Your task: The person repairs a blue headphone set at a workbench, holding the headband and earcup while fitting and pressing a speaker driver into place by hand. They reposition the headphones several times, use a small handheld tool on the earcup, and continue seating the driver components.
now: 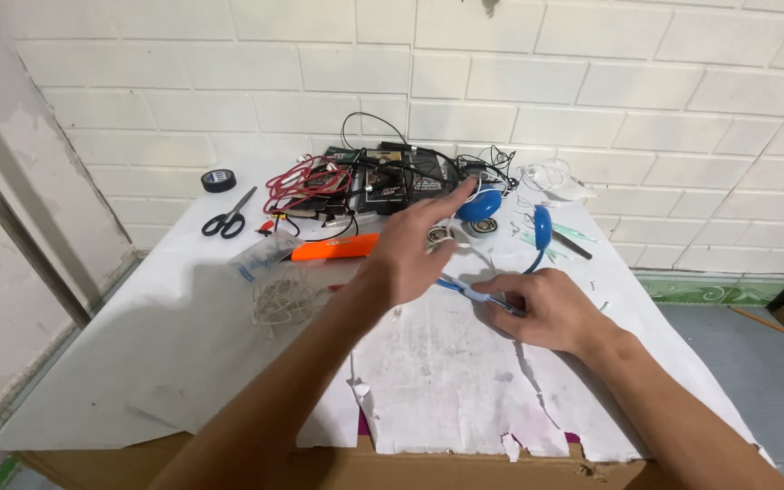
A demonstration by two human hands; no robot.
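Note:
A blue headphone set lies on the white paper-covered table (183,363); its headband (474,292) runs under my right hand (544,308), which grips the band. One blue ear cup (481,205) sits toward the wall, the other ear cup (543,227) to its right. My left hand (415,245) stretches forward over the table with fingers extended, its fingertips reaching the first blue ear cup. It holds nothing that I can see. A small round speaker part (485,226) lies just below that cup.
Black scissors (229,218) and a black tape roll (218,181) lie at the back left. A tangle of red and black wires (306,184) and circuit boards (392,177) sits by the wall. An orange tool (333,248), a plastic bag (263,259) and white cable (281,299) lie nearer.

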